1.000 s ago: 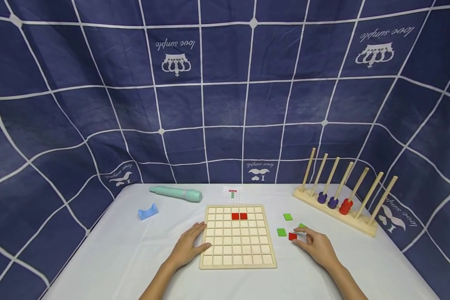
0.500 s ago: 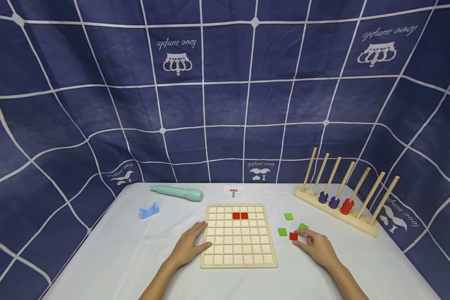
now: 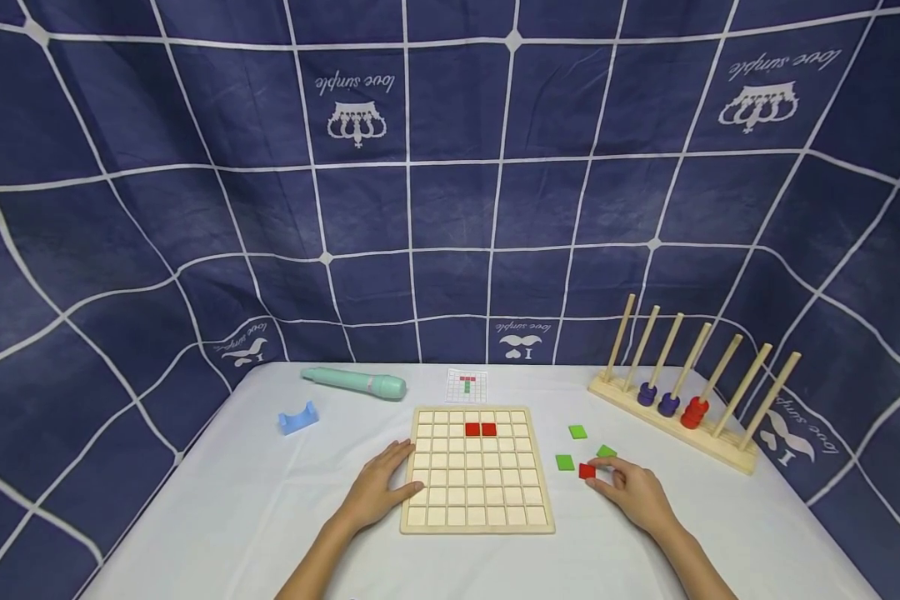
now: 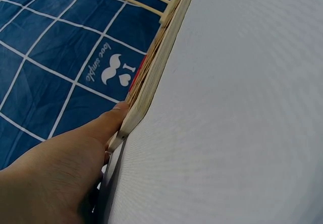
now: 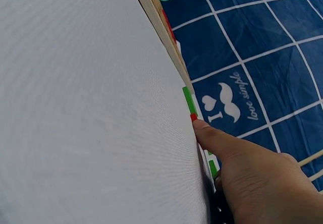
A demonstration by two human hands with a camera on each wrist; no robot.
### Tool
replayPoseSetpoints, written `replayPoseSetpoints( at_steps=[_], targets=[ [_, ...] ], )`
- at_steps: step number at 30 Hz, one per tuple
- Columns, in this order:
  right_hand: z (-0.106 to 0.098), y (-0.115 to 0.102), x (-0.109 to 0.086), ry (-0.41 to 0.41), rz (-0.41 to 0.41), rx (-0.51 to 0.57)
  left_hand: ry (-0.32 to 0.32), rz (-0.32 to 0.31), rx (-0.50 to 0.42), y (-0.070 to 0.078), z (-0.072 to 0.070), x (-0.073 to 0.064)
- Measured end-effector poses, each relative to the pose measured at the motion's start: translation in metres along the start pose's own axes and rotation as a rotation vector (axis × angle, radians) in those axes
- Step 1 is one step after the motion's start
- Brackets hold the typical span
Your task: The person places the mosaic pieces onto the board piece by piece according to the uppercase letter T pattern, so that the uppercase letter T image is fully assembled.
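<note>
A wooden grid board (image 3: 477,529) lies flat, with two red square tiles (image 3: 472,430) side by side in its second row from the far edge. My left hand (image 3: 378,490) rests at the board's left side, fingers extended along the edge and the thumb over the rim; the left wrist view shows that thumb against the board's edge. Right of the board, my right hand (image 3: 636,493) pinches a loose red square tile (image 3: 587,472) between thumb and forefinger, low at the cloth. Close around it lie green square tiles (image 3: 565,462), one partly behind the forefinger.
A pattern card (image 3: 467,387) with a red and green T lies beyond the board. At back left are a mint-green microphone-shaped object (image 3: 354,382) and a blue cradle (image 3: 297,418). A wooden peg rack (image 3: 671,421) with purple and red beads stands at right.
Both hands hold almost the same places. The camera view has shifted slightly, and the right fingertips remain at the loose red tile.
</note>
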State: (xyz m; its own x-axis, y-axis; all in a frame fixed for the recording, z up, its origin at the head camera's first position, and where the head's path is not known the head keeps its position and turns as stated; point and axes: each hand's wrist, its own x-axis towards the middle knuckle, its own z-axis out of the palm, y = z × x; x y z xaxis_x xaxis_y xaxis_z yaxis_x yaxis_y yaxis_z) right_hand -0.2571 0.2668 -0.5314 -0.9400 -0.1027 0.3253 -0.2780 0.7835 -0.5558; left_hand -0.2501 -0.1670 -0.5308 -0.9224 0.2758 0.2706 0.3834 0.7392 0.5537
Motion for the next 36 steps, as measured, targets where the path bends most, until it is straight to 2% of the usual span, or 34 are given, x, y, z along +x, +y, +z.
replayPoseSetpoints(
  at_steps=[5, 11, 19, 27, 31, 36],
  targets=[
    [0.002, -0.002, 0.002, 0.016, -0.018, 0.032, 0.004, 0.000, -0.004, -0.001, 0.000, 0.001],
    [0.012, -0.015, 0.007, 0.052, -0.083, 0.103, 0.012, 0.007, 0.003, -0.003, -0.001, 0.000],
    [0.043, -0.054, 0.020, -0.016, -0.179, 0.196, 0.017, 0.012, 0.005, -0.005, -0.003, 0.000],
    [0.078, -0.092, 0.033, -0.062, -0.249, 0.240, -0.001, -0.002, -0.012, -0.001, -0.002, -0.002],
    [0.093, -0.107, 0.045, -0.047, -0.271, 0.222, 0.008, 0.000, -0.016, 0.000, -0.003, -0.002],
    [0.106, -0.122, 0.061, 0.023, -0.267, 0.146, 0.004, 0.001, -0.023, 0.001, -0.002, -0.001]
  ],
)
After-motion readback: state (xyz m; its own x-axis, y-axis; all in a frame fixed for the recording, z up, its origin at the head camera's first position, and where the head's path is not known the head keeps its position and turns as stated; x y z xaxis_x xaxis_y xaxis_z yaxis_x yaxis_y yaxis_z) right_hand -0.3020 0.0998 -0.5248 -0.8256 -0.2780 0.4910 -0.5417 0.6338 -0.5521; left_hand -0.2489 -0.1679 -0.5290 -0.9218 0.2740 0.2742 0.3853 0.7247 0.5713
